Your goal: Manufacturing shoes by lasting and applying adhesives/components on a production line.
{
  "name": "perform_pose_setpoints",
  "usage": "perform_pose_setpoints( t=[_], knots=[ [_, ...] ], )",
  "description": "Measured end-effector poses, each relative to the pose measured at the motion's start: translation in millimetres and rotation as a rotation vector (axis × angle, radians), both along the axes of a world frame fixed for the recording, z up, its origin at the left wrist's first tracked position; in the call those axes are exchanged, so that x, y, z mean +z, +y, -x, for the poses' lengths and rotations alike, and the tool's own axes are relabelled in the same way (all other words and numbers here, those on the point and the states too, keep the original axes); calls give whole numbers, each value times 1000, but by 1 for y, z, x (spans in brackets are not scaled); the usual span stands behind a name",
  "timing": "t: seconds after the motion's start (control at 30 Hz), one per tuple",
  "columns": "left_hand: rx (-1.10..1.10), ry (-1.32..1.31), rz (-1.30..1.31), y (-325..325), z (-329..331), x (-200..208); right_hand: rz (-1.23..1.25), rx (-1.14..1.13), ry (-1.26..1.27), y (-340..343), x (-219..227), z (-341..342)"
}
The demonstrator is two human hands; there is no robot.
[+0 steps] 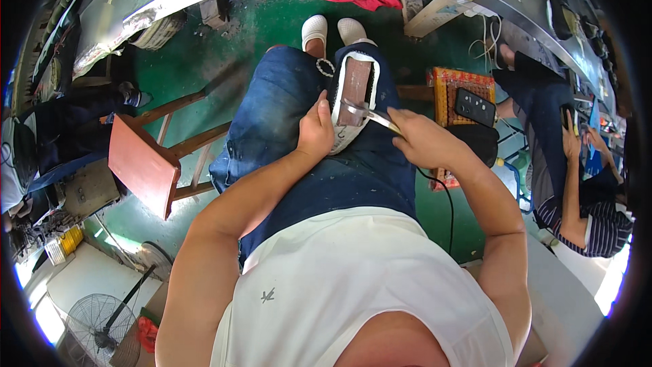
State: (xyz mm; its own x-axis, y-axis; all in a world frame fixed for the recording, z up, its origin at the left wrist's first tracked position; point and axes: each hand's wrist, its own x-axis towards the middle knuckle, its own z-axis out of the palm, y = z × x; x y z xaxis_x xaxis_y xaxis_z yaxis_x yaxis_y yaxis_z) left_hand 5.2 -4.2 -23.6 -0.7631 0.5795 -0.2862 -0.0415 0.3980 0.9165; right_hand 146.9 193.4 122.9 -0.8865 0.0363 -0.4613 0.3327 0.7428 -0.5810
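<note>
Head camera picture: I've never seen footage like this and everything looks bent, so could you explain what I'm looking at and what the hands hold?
The camera sits on a person's head and looks straight down, so you see their white shirt, both forearms and their lap in blue jeans. The wide lens bends straight edges near the rim. No machine is involved, only two bare hands. The left hand steadies a white shoe resting on the lap, with its brown inside facing up. The right hand holds a metal tool whose tip reaches into the shoe; what kind of tool is hard to tell. Around them are a green floor, a wooden stool on the left, and another seated person on the right.
</note>
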Motion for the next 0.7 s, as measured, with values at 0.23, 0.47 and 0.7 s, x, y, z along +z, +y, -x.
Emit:
perform_pose_setpoints(
  t=[0.23,0.47,0.7],
  knots=[
    [-296,502,-70,-2,6,12,-298,34,-18,9,-35,12],
    [-678,548,161,7,23,43,-31,-117,1,34,-74,-26],
    [-915,499,364,28,41,68,194,-424,157,30,-45,5]
  ],
)
